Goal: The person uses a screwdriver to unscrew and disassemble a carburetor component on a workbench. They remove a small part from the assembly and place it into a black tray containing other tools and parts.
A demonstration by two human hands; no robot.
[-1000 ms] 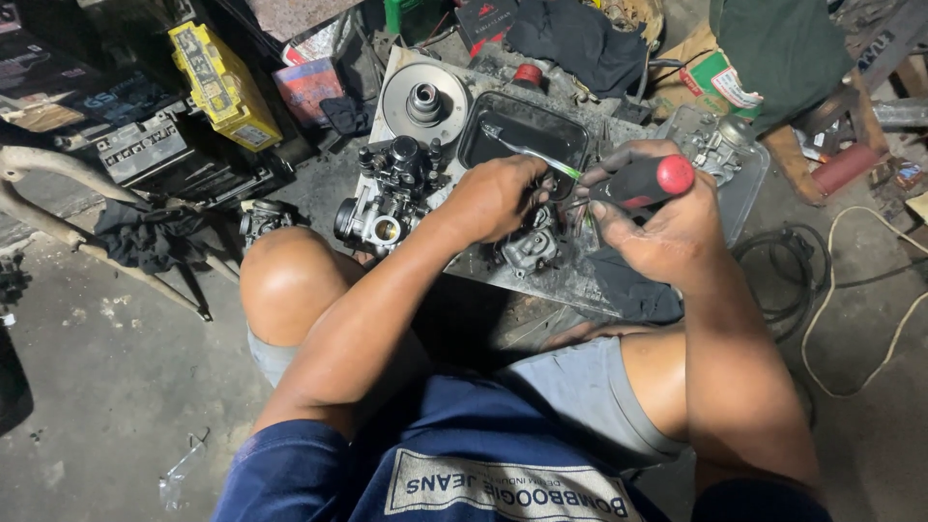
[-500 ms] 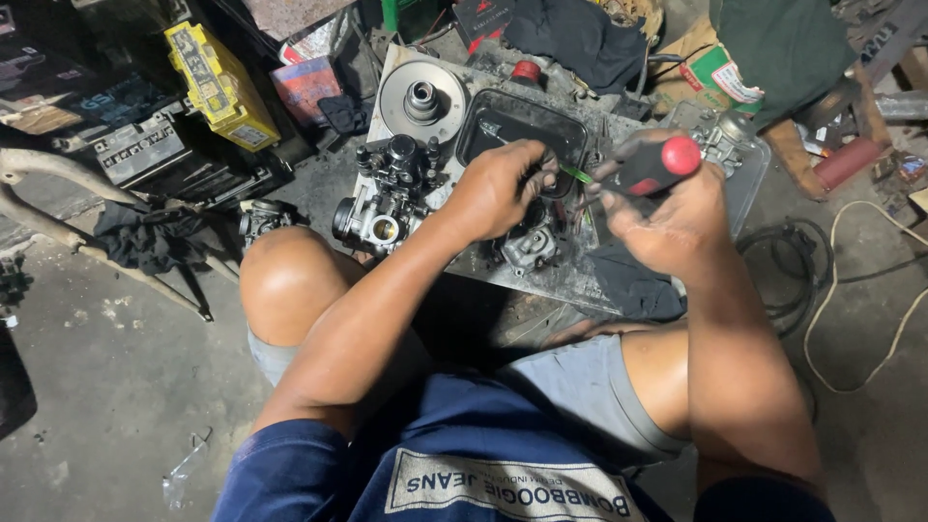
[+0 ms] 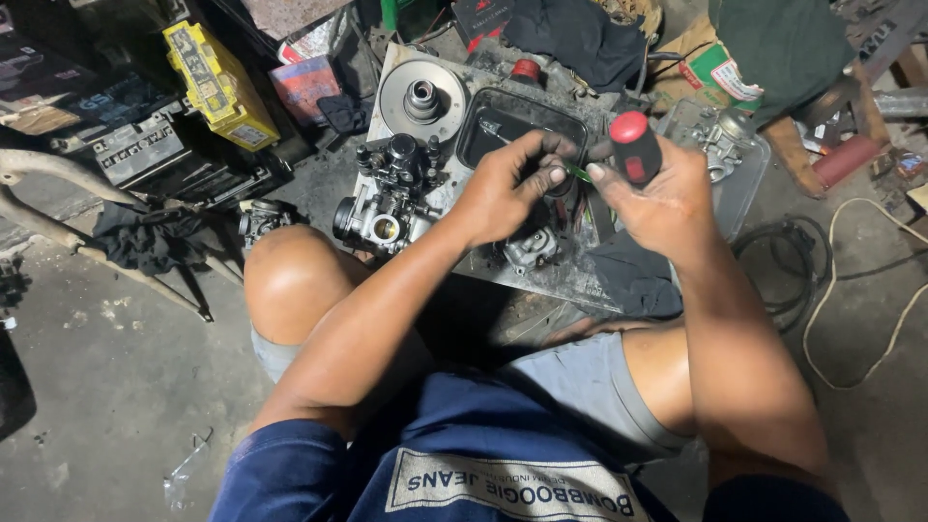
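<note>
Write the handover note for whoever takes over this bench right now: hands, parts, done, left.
Left hand: pinches something small at the tip of the screwdriver; what it is cannot be told.
Right hand: grips the screwdriver by its red-and-black handle.
Both are held above the black tray on the metal work plate.
Carburetor sits untouched at the plate's left; a small grey casting lies below the left hand; a round pulley disc lies at the top.
Done: carburetor is out on the plate.
Left: the small piece is in hand, not yet set down.
</note>
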